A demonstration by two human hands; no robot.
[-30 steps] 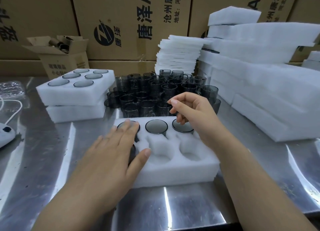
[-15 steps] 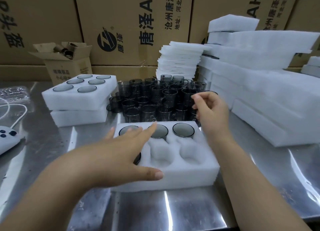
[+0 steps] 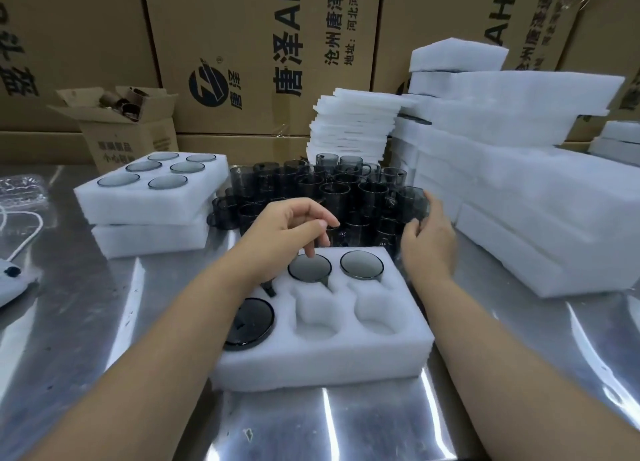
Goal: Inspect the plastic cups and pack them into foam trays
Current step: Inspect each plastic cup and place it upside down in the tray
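The foam tray (image 3: pixel 346 360) is placed in the lower middle of the frame, on the steel table (image 3: pixel 86 315). Three packed cups (image 3: pixel 310 267) are seen in it: two in the back row and one in the front left pocket. The back left pocket is covered by the left wrist. In the other two front pockets (image 3: pixel 317 318) only white foam is shown.

The loose cups (image 3: pixel 311 190) are crowded directly behind the far edge of the tray. The rightmost cup (image 3: pixel 410 202) of this group is held by the right hand (image 3: pixel 429 242), with the thumb on the near side and the fingers curled round the far side. This hand is squeezed close to the pile of foam blocks (image 3: pixel 536 201) in the right of the frame, and only a narrow strip of bare table is left between the pile and the tray.

The left hand (image 3: pixel 287 225) is held over the back row of the tray with the wrist bent. Its fingers are loosely curled, pointed down, and nothing is gripped. It cannot be told if a fingertip touches the middle cup.

More free table is found to the left, up to the filled tray (image 3: pixel 104 201) stacked on another tray in the upper left. Foam sheets (image 3: pixel 353 128) and cartons (image 3: pixel 242 28) close the back.
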